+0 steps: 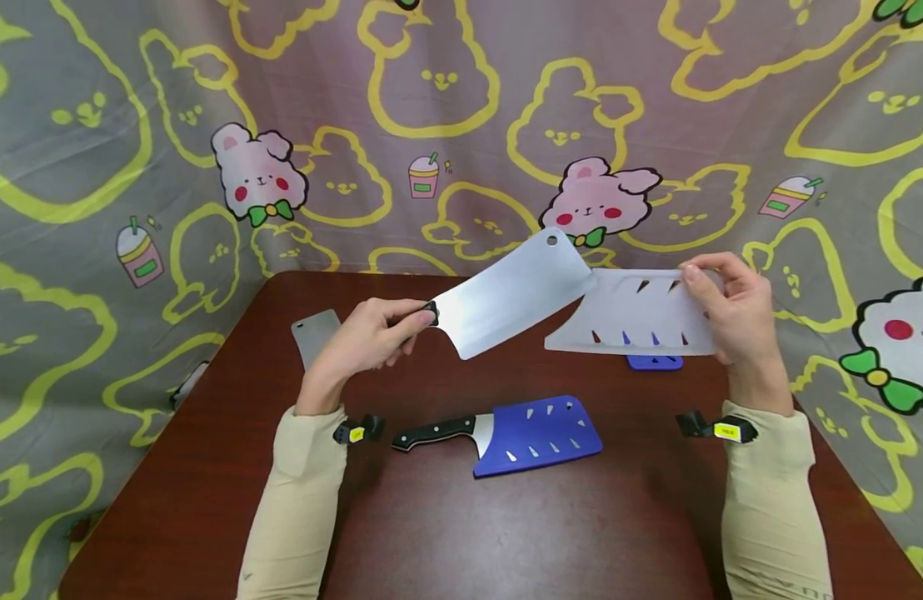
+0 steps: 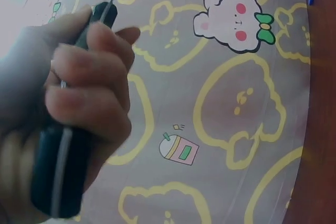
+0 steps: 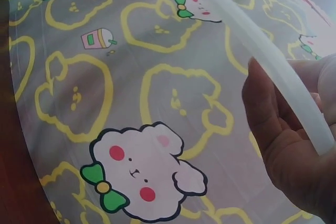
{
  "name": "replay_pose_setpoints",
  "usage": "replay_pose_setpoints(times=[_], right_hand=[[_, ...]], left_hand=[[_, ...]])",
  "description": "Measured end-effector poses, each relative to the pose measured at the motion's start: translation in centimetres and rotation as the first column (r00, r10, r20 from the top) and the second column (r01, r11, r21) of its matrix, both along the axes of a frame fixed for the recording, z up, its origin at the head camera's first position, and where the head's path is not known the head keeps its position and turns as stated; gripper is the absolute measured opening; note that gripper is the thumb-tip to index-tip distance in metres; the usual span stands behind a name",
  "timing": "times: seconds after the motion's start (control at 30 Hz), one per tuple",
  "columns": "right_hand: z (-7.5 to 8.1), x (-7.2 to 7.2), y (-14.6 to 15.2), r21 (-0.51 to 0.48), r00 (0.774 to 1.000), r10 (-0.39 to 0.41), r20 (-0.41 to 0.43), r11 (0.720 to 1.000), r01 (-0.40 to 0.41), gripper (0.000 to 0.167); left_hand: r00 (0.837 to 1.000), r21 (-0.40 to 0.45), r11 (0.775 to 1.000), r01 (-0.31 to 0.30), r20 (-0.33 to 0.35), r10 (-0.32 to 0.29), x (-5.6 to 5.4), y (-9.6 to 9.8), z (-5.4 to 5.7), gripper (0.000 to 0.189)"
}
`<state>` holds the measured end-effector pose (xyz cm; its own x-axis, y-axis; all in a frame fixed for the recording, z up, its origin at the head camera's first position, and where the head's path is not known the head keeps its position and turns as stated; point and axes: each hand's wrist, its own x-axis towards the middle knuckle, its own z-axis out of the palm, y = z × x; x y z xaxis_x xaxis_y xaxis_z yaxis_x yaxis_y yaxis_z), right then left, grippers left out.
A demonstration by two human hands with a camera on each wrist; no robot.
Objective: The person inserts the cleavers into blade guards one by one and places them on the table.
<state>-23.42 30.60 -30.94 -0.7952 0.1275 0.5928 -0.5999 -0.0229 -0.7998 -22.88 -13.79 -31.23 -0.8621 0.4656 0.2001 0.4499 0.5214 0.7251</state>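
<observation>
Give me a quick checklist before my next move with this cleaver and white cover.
1. Left hand grips the bare cleaver by its handle: ok.
2. Right hand holds the white cover at the end away from the cleaver: ok.
3. Angles matched: not ok; the cleaver slants up, the cover is nearly level.
4. Cleaver touching cover: cannot tell; they meet in the head view.
5. Blue-covered cleaver lies apart from both hands: ok.
</observation>
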Motion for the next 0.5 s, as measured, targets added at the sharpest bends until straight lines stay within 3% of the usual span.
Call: replay_pose_setpoints(times=[0.27,0.37,0.5], right_hand=[[0.2,0.1,0.3,-0.057,0.995,-0.102,-0.003,0.993,0.102,0.009],[0.2,0.2,0.5,-0.033,0.999,-0.048,0.001,0.998,0.048,0.007],[0.2,0.2,0.2,0.040,0.996,0.091,-0.002,0.995,-0.091,0.011]], left_hand=[[0.990,-0.022,0.994,0.107,0.092,-0.104,0.5,-0.5,0.3,0.026],[0.981,-0.074,0.988,0.137,0.151,-0.125,0.9,-0.7,0.5,0.028],[0.979,-0.148,0.975,0.167,0.141,-0.147,1.4,-0.9,0.8,0.028]])
